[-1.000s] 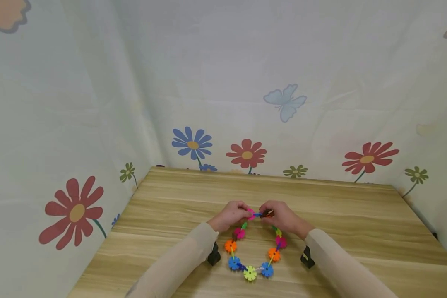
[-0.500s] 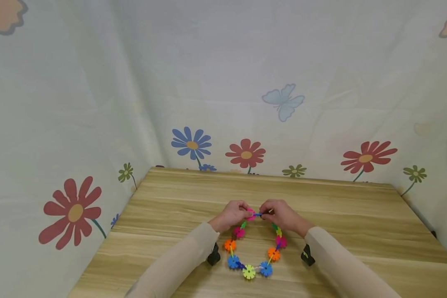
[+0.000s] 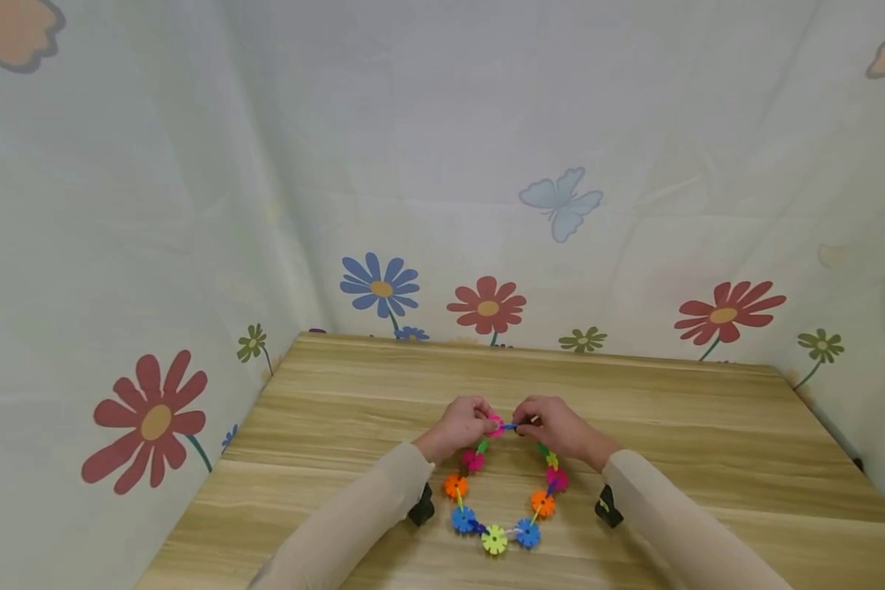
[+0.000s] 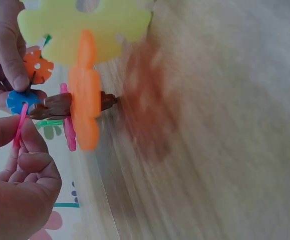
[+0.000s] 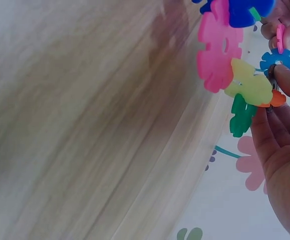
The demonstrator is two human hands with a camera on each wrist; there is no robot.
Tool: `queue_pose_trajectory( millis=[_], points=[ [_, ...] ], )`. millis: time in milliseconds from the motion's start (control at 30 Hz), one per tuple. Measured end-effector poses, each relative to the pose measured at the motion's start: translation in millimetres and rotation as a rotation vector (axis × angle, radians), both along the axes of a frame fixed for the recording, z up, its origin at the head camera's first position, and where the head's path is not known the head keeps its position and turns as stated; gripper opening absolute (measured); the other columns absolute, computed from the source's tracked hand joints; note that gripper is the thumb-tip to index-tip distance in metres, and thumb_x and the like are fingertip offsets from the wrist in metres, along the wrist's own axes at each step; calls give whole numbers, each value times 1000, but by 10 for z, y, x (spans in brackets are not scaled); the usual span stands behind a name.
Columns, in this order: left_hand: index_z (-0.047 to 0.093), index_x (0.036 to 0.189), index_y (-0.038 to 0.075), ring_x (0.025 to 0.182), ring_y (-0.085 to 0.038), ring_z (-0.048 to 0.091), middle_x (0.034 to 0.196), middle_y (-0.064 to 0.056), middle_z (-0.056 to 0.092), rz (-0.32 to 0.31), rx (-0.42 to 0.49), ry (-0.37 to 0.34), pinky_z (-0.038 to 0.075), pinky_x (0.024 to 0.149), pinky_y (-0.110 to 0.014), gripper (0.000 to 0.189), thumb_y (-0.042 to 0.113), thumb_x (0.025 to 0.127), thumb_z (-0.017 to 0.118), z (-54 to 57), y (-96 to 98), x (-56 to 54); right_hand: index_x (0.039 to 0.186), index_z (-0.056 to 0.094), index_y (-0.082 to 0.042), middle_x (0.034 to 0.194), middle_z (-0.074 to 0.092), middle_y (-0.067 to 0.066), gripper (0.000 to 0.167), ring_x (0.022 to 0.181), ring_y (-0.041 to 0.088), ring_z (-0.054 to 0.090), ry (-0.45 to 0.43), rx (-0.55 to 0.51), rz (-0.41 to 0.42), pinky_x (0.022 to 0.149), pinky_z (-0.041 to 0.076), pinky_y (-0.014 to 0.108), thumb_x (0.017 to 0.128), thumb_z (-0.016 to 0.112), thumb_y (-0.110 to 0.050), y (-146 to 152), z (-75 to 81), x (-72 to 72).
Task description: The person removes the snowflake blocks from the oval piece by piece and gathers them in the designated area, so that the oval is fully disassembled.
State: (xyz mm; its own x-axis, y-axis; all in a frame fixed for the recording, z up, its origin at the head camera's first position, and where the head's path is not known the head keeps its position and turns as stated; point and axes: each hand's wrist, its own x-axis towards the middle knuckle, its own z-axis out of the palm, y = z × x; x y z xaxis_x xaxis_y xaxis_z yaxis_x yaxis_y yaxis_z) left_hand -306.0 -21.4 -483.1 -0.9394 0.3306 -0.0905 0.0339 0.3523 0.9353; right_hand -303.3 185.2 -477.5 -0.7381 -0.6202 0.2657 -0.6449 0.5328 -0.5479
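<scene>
A ring of linked, notched plastic snowflake discs lies on the table, with a yellow disc (image 3: 495,540) at its near end. My left hand (image 3: 460,428) pinches a pink disc (image 4: 20,127) at the ring's far side. Opposite it, my right hand (image 3: 558,428) pinches a dark disc (image 5: 272,75) between thumb and fingers. A blue disc (image 5: 279,61) joins the two held discs, its slot meeting the pink one in the left wrist view. Beside the right fingers shows an orange disc (image 4: 38,66); the fingers cover much of the dark one.
The wood-grain table (image 3: 339,393) carries the ring near its middle. Behind it and at the sides hangs a pale cloth (image 3: 428,164) printed with flowers and butterflies. Black wrist cameras, such as the left one (image 3: 422,506), sit under both sleeves.
A second ago the dark disc and an orange one showed beside my right fingers in the head view; now the fingers mostly cover them. Both hands have stayed nearly in place.
</scene>
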Motion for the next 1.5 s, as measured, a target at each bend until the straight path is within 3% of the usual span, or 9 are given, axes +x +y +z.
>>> queue_pose_trajectory(
  millis=[233,400,567,733,933,1167,1500],
  points=[
    [60,85,1,57,-13,45,69,-4,53,28,-39,38,37,50,-23,5,-1,86,65,22,-12,38,91,67,-11,91,61,-3,8,81,9,59,19,12,5,72,52,28,87,66,-3,-33,-15,3],
    [59,86,3,61,-14,52,72,-5,56,28,-49,32,41,51,-23,7,-2,87,63,10,-20,23,90,67,-11,90,60,-5,8,80,9,59,32,25,-16,72,52,28,87,67,-3,-24,-39,0],
    [61,90,3,71,-21,58,77,-4,60,21,-77,41,49,60,-28,4,1,88,64,37,-106,9,90,67,-9,90,60,-5,6,80,9,59,17,28,-33,71,51,27,87,67,-3,10,-62,0],
    [62,92,2,77,-28,63,77,-4,64,24,-85,77,52,69,-36,5,5,88,65,48,-292,-68,91,67,-7,91,60,-5,5,81,9,59,-13,33,-40,71,51,26,87,66,-4,22,-47,14],
    [59,99,-1,75,-27,66,80,-7,67,54,-56,72,53,67,-35,15,9,89,65,63,-566,-174,90,67,-6,91,61,-2,5,80,10,58,-22,36,-40,71,51,26,87,66,-3,19,-10,46],
    [57,106,-4,77,-33,66,81,-13,65,117,-41,93,54,70,-38,19,-2,88,63,31,-904,-264,89,67,-9,91,61,-2,7,79,9,58,-9,43,-38,71,51,26,87,66,-3,10,-14,53],
    [60,112,-1,83,-24,57,95,-13,63,182,-195,150,48,66,-29,33,-5,80,67,71,-1276,-346,90,67,-7,91,61,-2,5,79,9,58,7,50,-25,71,52,26,87,66,-3,-1,5,41]
  ],
)
